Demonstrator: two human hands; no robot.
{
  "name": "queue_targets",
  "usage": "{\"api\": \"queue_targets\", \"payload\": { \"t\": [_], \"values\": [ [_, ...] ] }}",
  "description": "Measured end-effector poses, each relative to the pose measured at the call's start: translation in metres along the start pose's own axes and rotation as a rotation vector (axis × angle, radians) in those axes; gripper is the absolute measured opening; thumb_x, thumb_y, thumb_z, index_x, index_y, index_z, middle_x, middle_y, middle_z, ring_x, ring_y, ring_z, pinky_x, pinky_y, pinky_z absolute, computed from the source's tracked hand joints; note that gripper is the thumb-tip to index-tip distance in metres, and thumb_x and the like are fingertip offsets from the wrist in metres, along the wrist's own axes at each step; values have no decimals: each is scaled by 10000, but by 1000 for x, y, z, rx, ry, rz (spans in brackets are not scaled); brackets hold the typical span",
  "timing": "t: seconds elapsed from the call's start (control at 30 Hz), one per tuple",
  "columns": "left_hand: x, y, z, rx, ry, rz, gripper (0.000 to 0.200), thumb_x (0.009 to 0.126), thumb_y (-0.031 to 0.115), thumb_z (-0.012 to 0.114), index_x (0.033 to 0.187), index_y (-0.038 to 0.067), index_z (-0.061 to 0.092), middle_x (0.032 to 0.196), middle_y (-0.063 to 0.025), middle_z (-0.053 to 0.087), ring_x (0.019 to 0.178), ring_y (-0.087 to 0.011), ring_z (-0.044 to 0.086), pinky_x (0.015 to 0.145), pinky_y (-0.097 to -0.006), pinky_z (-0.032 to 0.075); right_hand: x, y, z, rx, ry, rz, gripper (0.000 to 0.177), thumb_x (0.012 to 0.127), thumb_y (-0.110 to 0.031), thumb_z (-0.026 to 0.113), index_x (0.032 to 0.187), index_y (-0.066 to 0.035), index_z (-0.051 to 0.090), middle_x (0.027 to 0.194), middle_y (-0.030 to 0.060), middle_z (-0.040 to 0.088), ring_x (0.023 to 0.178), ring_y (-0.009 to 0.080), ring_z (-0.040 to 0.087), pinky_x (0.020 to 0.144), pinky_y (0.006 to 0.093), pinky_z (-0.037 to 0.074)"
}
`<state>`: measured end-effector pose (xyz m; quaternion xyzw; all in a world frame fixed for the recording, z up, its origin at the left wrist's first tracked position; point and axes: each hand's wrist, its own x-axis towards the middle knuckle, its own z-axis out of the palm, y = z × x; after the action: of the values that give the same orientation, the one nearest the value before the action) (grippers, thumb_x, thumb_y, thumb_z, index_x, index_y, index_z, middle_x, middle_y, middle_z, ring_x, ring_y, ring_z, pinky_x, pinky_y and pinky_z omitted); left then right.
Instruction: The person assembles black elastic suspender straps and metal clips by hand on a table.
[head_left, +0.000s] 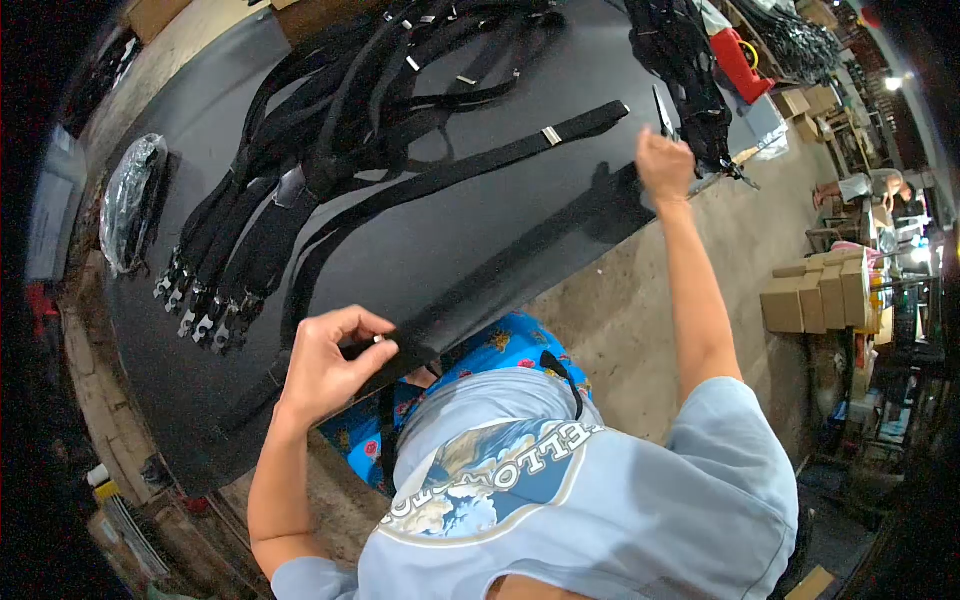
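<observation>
My left hand (335, 365) is over the table's near edge, thumb and forefinger pinched on a small shiny metal piece (379, 340). A black elastic strap (430, 187) with a metal slider (551, 136) runs from beside this hand across the table. My right hand (666, 168) is closed at the table's right edge. Pointed scissors (661, 108) stick out from the fist; their handles are hidden. Behind the strap lies a heap of black suspenders (330, 150), with metal clips (205, 318) at its near left end.
A dark sheet covers the table (480, 250). A clear plastic packet (135, 205) lies at its left. More black straps (685, 80) and a red tape dispenser (738, 65) are at the far right. Cardboard boxes (820, 295) stand beyond, and another person (875, 187) sits farther off.
</observation>
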<state>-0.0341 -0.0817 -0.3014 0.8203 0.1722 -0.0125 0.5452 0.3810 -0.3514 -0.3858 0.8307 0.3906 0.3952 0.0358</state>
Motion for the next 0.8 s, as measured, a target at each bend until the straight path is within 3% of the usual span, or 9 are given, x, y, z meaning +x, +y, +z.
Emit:
{"api": "queue_targets", "payload": {
  "t": [0.07,0.13,0.2,0.27,0.3,0.43,0.57,0.6,0.8],
  "values": [
    [11,-9,0,114,132,56,167,730,42,732,869,-34,678,751,-91,671,688,-128,618,657,-264,488,3,-26,-11,14,57,-249,235,867,-122,539,639,-118,601,477,64,540,399,252,533,450,420,448],
    [3,-13,-2,164,150,44,176,723,43,733,876,-26,680,760,-111,673,674,-168,626,658,-279,492,-3,-4,-11,-169,-74,-131,249,864,-122,547,618,-112,583,489,67,558,414,241,556,417,399,434],
    [-2,-12,-1,116,112,38,177,718,49,743,863,-27,674,775,-94,682,730,-150,642,695,-272,492,-10,18,-1,116,-85,208,297,882,-154,557,596,-85,597,512,108,582,437,255,587,404,378,430],
    [4,-10,0,141,94,65,180,717,43,740,871,-24,675,780,-95,684,744,-152,649,699,-273,494,-3,-3,-12,-2,-45,-120,366,903,-186,532,568,-66,619,531,148,595,434,304,581,431,403,449],
    [7,-15,-1,162,126,58,180,718,44,741,873,-21,675,778,-96,682,738,-150,645,698,-273,493,3,-21,-24,214,-66,-23,400,900,-227,530,557,-46,630,544,179,594,463,343,590,466,423,467],
    [5,-18,-5,150,119,28,181,721,45,742,872,-25,671,758,-94,672,716,-136,628,687,-270,489,-21,39,6,164,-134,339,396,889,-260,545,567,-44,631,542,177,591,504,342,613,489,445,481],
    [7,-26,-7,121,94,-6,176,726,49,735,869,-30,671,762,-114,674,715,-159,635,680,-281,490,-13,24,-8,-28,-93,48,393,888,-253,541,566,-50,638,568,173,615,508,339,631,509,431,513],
    [2,-29,-7,82,99,-72,167,730,43,728,873,-26,676,776,-136,679,713,-184,644,685,-293,494,-24,39,6,79,-72,260,381,891,-231,545,560,-57,617,553,155,609,481,326,608,475,424,489],
    [21,-19,1,177,106,-25,213,733,75,746,914,-19,687,734,-93,658,651,-145,607,621,-274,477,7,-44,-50,487,-173,47,430,933,-284,545,578,-45,587,586,155,584,528,363,570,534,442,417]
  ]
}}
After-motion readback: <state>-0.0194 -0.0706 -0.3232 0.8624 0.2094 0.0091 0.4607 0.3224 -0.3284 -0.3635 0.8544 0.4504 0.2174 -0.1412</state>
